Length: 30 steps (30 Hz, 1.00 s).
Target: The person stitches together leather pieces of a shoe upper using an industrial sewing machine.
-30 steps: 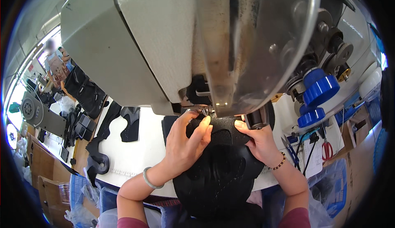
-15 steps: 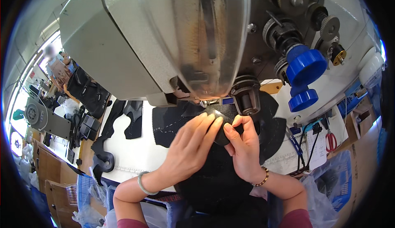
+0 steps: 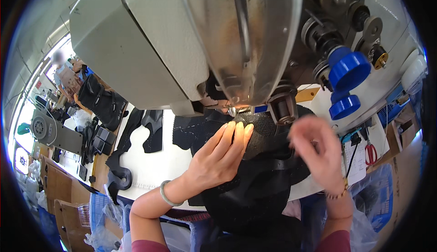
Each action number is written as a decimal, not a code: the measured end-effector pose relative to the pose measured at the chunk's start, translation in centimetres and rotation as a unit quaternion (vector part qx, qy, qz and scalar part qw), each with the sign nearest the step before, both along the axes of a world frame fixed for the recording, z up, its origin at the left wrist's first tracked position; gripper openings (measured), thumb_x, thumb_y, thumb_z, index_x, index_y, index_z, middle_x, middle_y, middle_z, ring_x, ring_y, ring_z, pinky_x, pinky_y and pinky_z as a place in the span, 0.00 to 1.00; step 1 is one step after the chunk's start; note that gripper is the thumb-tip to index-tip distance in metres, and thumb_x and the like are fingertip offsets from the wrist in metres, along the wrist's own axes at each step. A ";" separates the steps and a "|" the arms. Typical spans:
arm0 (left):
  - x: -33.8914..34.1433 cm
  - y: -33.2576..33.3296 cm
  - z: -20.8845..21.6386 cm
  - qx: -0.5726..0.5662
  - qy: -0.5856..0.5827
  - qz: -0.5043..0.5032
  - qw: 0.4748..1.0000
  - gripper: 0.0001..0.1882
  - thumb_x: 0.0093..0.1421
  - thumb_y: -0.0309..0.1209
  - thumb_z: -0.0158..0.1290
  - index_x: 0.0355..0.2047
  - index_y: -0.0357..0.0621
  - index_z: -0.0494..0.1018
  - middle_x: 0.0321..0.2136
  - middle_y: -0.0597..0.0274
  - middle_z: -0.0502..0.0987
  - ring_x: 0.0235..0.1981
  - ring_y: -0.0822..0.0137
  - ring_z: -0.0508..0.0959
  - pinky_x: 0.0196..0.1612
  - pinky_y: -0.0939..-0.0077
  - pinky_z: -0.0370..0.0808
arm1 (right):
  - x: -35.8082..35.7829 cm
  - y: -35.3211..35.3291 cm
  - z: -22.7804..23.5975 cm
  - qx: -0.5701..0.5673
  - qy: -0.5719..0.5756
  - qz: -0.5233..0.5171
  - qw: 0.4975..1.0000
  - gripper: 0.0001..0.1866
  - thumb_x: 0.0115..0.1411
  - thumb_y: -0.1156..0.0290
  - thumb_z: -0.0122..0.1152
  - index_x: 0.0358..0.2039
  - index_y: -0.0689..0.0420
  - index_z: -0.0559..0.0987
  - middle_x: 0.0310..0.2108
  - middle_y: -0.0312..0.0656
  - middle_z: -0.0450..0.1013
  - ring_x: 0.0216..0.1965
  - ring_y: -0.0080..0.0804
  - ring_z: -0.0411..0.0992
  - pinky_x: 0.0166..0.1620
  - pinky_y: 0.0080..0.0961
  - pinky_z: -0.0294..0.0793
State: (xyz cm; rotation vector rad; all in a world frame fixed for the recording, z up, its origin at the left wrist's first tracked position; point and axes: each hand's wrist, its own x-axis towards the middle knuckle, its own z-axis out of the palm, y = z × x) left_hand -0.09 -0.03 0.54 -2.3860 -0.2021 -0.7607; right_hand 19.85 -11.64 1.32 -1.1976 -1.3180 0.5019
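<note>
My left hand (image 3: 223, 154) holds a black mesh fabric piece (image 3: 257, 127) under the sewing machine's (image 3: 255, 70) lit needle area. Its fingers lie close together with their tips on the mesh; the thumb is hidden. The piece bulges up and joins a larger spread of black fabric (image 3: 246, 193) that hangs toward my lap. To the right, my right hand (image 3: 318, 154) is off the mesh piece, above the black fabric's right side. Motion smears its fingers, and I cannot make out anything in them.
Cut black pieces (image 3: 154, 131) lie left on the white table (image 3: 154, 172). Red-handled scissors (image 3: 371, 154) and a paper sheet (image 3: 354, 163) are at the right. Blue knobs (image 3: 348, 72) jut from the machine. A blue basket (image 3: 381, 197) stands lower right; a person (image 3: 68, 79) is far left.
My right hand has let go of the mesh piece and moved right, away from my left hand. My left hand remains on the piece. The view has shifted slightly.
</note>
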 end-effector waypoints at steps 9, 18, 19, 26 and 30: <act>-0.7 1.5 -0.6 -0.085 -0.062 -0.056 0.993 0.25 0.42 0.23 0.53 0.44 0.37 0.75 0.41 0.60 0.74 0.44 0.63 0.74 0.48 0.73 0.75 | 3.8 3.9 -0.7 -0.083 -0.066 0.097 0.990 0.14 0.54 0.69 0.63 0.38 0.60 0.71 0.35 0.34 0.68 0.40 0.24 0.65 0.49 0.24 0.63; -0.9 1.6 -1.5 -0.281 -0.145 -0.071 0.946 0.31 0.34 0.12 0.50 0.44 0.40 0.76 0.42 0.57 0.72 0.44 0.57 0.74 0.47 0.69 0.72 | 5.7 3.3 -1.6 -0.148 -0.025 0.273 0.950 0.16 0.49 0.70 0.68 0.36 0.55 0.72 0.36 0.31 0.67 0.41 0.20 0.64 0.48 0.18 0.62; -0.7 1.1 -1.6 -0.307 -0.203 -0.034 0.929 0.28 0.37 0.09 0.48 0.42 0.39 0.76 0.38 0.55 0.72 0.42 0.56 0.74 0.45 0.70 0.71 | 5.8 3.2 -1.6 -0.148 -0.029 0.273 0.950 0.16 0.49 0.70 0.68 0.36 0.56 0.72 0.36 0.31 0.67 0.41 0.20 0.64 0.48 0.18 0.62; 1.8 -3.9 -1.8 -0.428 -0.050 -0.016 0.902 0.10 0.53 0.29 0.56 0.34 0.37 0.75 0.35 0.52 0.75 0.38 0.53 0.72 0.44 0.63 0.65 | 5.9 3.7 -2.0 -0.147 -0.054 0.283 0.946 0.15 0.49 0.77 0.67 0.37 0.59 0.72 0.36 0.33 0.67 0.42 0.20 0.65 0.47 0.18 0.63; 3.7 -4.7 -2.6 -0.574 -0.048 -0.062 0.815 0.09 0.57 0.31 0.55 0.34 0.37 0.76 0.29 0.54 0.76 0.30 0.57 0.74 0.36 0.67 0.67 | 5.9 3.2 -1.5 -0.119 -0.112 0.248 0.955 0.13 0.49 0.67 0.66 0.34 0.55 0.74 0.34 0.35 0.69 0.40 0.28 0.66 0.46 0.22 0.63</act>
